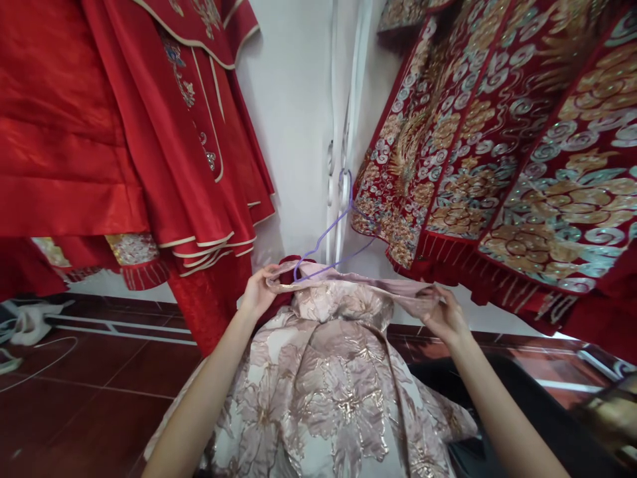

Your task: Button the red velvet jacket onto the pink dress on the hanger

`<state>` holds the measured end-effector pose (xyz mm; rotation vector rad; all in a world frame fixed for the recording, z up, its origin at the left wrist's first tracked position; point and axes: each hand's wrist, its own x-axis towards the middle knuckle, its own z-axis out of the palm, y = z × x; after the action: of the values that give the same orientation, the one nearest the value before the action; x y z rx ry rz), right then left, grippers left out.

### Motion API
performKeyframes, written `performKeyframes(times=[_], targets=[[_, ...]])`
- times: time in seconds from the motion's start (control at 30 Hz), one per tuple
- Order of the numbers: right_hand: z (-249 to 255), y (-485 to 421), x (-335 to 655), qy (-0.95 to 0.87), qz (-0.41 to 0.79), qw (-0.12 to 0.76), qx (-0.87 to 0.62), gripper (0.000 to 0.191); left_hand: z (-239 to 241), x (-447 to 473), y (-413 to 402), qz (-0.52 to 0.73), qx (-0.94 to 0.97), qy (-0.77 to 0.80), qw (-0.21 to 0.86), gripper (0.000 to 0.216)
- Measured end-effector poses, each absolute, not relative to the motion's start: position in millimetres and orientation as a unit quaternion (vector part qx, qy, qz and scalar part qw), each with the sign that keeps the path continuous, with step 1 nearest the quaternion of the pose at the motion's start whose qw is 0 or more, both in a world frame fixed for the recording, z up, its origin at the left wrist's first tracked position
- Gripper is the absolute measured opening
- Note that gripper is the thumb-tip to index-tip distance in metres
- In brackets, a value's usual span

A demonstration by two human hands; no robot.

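A pale pink brocade dress [328, 392] with gold floral pattern hangs down in front of me from a purple wire hanger [331, 232]. My left hand [259, 290] pinches the left end of the dress's top edge, fingers closed on the fabric. My right hand [445, 312] grips the right end of the same edge, fingers also closed on it. The hanger's hook rises toward a white door [343, 133] behind the dress.
Red satin garments [149, 133] with cream trim hang at the upper left. Dark red robes [507, 146] with dense gold and silver embroidery hang at the upper right. Red floor tiles [99, 392] lie below, with white cloth and a cord [30, 325] at the far left.
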<state>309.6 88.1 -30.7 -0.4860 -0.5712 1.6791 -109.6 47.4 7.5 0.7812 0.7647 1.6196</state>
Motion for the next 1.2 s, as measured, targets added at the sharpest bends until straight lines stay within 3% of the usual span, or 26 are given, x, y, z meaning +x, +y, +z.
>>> performKeyframes(times=[0.17, 0.23, 0.4, 0.57, 0.67, 0.97, 1.07, 1.2], targets=[[-10.4, 63.8, 296.7, -0.308, 0.72, 0.584, -0.212, 0.034, 0.3, -79.5, 42.9, 0.5, 0.6, 0.487, 0.391, 0.017], [-3.5, 57.7, 290.4, -0.332, 0.704, 0.579, -0.244, 0.034, 4.1, -61.9, 48.0, 0.514, 0.603, 0.499, 0.352, 0.027], [5.6, 60.8, 289.8, -0.343, 0.676, 0.579, -0.3, 0.03, 19.3, -37.6, 75.0, 0.631, 0.516, 0.434, 0.384, 0.04], [-0.3, 76.2, 301.3, -0.239, 0.594, 0.711, -0.291, 0.022, 23.4, -48.2, 93.4, 0.674, 0.411, 0.455, 0.412, 0.05], [-5.7, 80.4, 301.9, -0.203, 0.588, 0.729, -0.285, 0.027, 26.6, -53.0, 96.5, 0.703, 0.376, 0.461, 0.39, 0.048], [4.0, 79.2, 295.1, -0.278, 0.55, 0.741, -0.267, 0.025, 25.6, -56.0, 97.9, 0.674, 0.382, 0.509, 0.375, 0.042], [20.8, 80.2, 292.9, -0.394, 0.467, 0.738, -0.287, 0.026, 27.1, -58.0, 101.0, 0.664, 0.382, 0.522, 0.376, 0.038], [54.1, 79.2, 281.1, -0.609, 0.213, 0.673, -0.362, 0.034, 26.7, -55.6, 105.5, 0.635, 0.364, 0.53, 0.427, 0.03]])
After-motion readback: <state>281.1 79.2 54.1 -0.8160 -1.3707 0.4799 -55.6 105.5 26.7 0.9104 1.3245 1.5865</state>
